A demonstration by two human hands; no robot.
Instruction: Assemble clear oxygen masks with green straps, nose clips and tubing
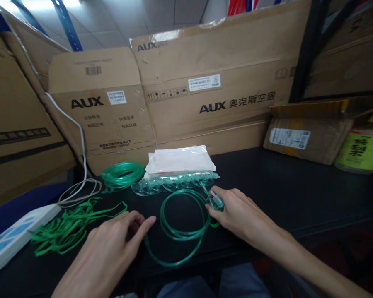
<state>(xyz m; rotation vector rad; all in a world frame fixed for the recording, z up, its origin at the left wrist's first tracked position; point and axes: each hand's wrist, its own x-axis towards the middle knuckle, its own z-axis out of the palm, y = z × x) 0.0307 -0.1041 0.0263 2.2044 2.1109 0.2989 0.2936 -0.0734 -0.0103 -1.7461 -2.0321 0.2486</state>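
A green transparent tube (180,231) lies coiled in loops on the black table (282,194) between my hands. My right hand (236,213) pinches the tube's clear green connector end (216,203) at the coil's right side. My left hand (112,244) rests on the table at the coil's left, fingers curled, fingertips touching the tube where it trails off. Just behind the coil lies a row of clear green masks (174,182), and behind that a stack of clear plastic bags (180,159).
Another green tube coil (122,174) and a pile of green elastic straps (65,227) lie at the left, beside a white cable (77,192) and a white power strip (15,240). Cardboard boxes (205,82) wall the back. A yellow-labelled jar (363,145) stands far right.
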